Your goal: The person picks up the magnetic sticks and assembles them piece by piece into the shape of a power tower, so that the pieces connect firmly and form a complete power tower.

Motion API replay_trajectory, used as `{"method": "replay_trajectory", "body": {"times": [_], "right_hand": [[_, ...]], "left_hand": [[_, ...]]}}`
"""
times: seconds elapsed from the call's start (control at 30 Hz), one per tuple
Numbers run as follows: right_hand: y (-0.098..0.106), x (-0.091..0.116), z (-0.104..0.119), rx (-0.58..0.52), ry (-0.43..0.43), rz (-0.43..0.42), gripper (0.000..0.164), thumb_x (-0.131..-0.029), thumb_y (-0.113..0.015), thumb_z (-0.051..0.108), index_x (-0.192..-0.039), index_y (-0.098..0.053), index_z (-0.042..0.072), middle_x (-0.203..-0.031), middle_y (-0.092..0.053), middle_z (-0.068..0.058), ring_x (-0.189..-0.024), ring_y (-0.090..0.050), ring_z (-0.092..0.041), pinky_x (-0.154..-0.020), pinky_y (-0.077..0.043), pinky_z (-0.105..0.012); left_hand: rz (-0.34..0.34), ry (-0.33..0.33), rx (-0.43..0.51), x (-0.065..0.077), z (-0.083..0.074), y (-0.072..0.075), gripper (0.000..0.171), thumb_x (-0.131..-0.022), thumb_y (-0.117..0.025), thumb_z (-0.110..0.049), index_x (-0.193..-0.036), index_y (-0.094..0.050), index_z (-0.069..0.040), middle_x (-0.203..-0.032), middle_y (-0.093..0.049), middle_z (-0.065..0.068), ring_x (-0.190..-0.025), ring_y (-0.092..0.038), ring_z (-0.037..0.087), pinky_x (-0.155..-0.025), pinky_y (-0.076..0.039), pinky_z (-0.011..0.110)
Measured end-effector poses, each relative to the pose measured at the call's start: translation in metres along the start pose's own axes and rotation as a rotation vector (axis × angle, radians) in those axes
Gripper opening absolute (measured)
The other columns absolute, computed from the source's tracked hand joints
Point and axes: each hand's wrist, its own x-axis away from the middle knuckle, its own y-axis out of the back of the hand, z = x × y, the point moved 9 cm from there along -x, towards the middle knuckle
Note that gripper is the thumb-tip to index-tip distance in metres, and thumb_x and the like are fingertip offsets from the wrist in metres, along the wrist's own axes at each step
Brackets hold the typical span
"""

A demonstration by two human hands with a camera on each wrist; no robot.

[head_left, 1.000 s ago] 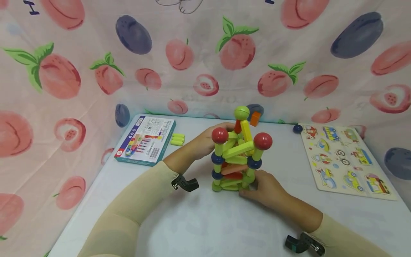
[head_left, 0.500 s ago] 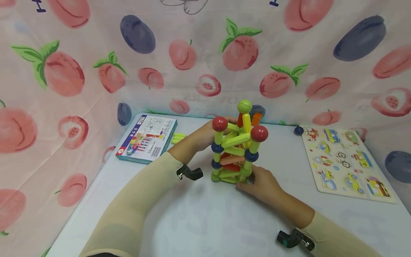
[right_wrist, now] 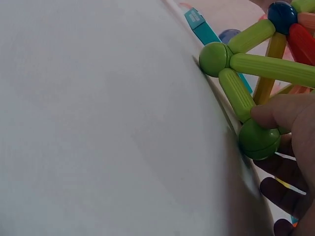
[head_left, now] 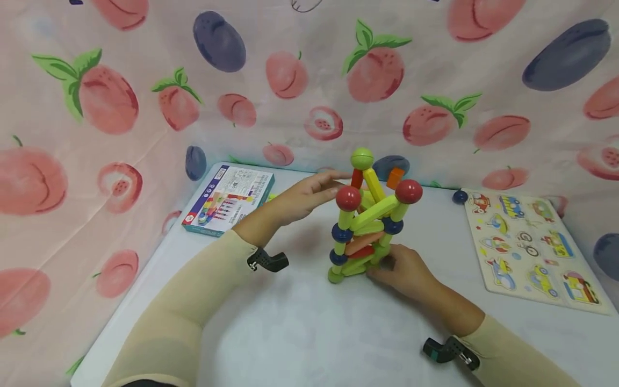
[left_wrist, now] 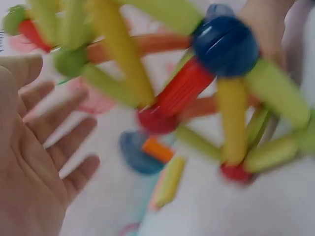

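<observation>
A tower [head_left: 374, 212] of colored rods and balls stands on the white table in the head view. Two red balls [head_left: 408, 191] and a green ball [head_left: 361, 158] top it; blue balls [head_left: 342, 233] join rods lower down. My left hand [head_left: 300, 199] is beside its upper left, fingers extended; the left wrist view shows that palm [left_wrist: 34, 137] with nothing in it and a gap to the rods. Low on the tower's right, my right hand [head_left: 408, 271] pinches a green base ball [right_wrist: 258, 140] between thumb and fingers. Some fingers are hidden behind the tower.
A picture box [head_left: 229, 199] lies at the back left, partly hiding nothing of the tower. A picture puzzle board [head_left: 532, 252] lies at the right with a dark blue ball [head_left: 460, 196] at its corner. An orange piece [head_left: 395, 177] is behind the tower.
My left hand has come off the tower's back and moved left, its fingers opening out. The tower has turned slightly, with my right hand staying at its base.
</observation>
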Motion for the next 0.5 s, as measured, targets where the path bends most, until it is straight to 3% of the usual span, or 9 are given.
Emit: {"method": "replay_trajectory", "body": {"times": [0.1,0.2,0.27,0.33,0.4,0.5], "right_hand": [[0.002,0.003,0.000,0.016,0.021,0.019,0.051,-0.091,-0.085,0.023,-0.138,-0.069,0.013,-0.124,-0.075,-0.001,-0.119,-0.068,-0.029,-0.100,-0.055,-0.057],[0.013,0.007,-0.001,0.019,0.006,0.021,0.050,-0.091,-0.082,0.019,-0.138,-0.067,0.012,-0.120,-0.074,-0.001,-0.114,-0.067,-0.028,-0.096,-0.056,-0.056],[0.021,0.010,-0.001,0.025,-0.005,0.013,0.048,-0.092,-0.078,0.017,-0.138,-0.067,0.010,-0.118,-0.073,-0.003,-0.111,-0.065,-0.028,-0.093,-0.055,-0.056],[0.029,0.011,0.001,0.018,-0.010,-0.001,0.046,-0.093,-0.076,0.016,-0.138,-0.066,0.008,-0.120,-0.072,-0.007,-0.111,-0.065,-0.030,-0.094,-0.054,-0.058],[0.035,0.011,0.004,0.023,-0.004,-0.012,0.045,-0.095,-0.073,0.016,-0.138,-0.066,0.007,-0.125,-0.071,-0.009,-0.114,-0.064,-0.032,-0.098,-0.052,-0.062],[0.047,0.011,0.010,0.015,-0.005,-0.030,0.042,-0.097,-0.072,0.015,-0.138,-0.065,0.008,-0.129,-0.071,-0.011,-0.118,-0.063,-0.034,-0.103,-0.047,-0.067]], "left_hand": [[-0.101,0.080,-0.413,0.016,0.015,0.037,0.040,-0.113,-0.054,-0.025,-0.152,-0.057,-0.016,-0.138,-0.069,0.005,-0.132,-0.061,0.022,-0.112,-0.048,0.047],[-0.148,0.255,-0.800,0.031,0.048,0.069,0.032,-0.108,-0.061,-0.023,-0.139,-0.069,-0.016,-0.127,-0.073,0.005,-0.123,-0.064,0.027,-0.108,-0.048,0.051],[-0.100,0.358,-0.951,0.041,0.074,0.078,0.030,-0.105,-0.065,-0.022,-0.134,-0.073,-0.015,-0.124,-0.074,0.006,-0.119,-0.063,0.030,-0.108,-0.045,0.053],[-0.031,0.408,-1.063,0.049,0.096,0.079,0.028,-0.103,-0.069,-0.022,-0.129,-0.075,-0.015,-0.118,-0.075,0.006,-0.113,-0.063,0.031,-0.106,-0.044,0.052],[0.012,0.407,-1.151,0.054,0.111,0.077,0.025,-0.102,-0.072,-0.024,-0.124,-0.077,-0.016,-0.111,-0.073,0.005,-0.106,-0.061,0.030,-0.100,-0.045,0.050],[0.028,0.375,-1.226,0.058,0.116,0.073,0.017,-0.099,-0.075,-0.025,-0.114,-0.076,-0.015,-0.098,-0.069,0.001,-0.095,-0.058,0.027,-0.091,-0.045,0.045]]}}
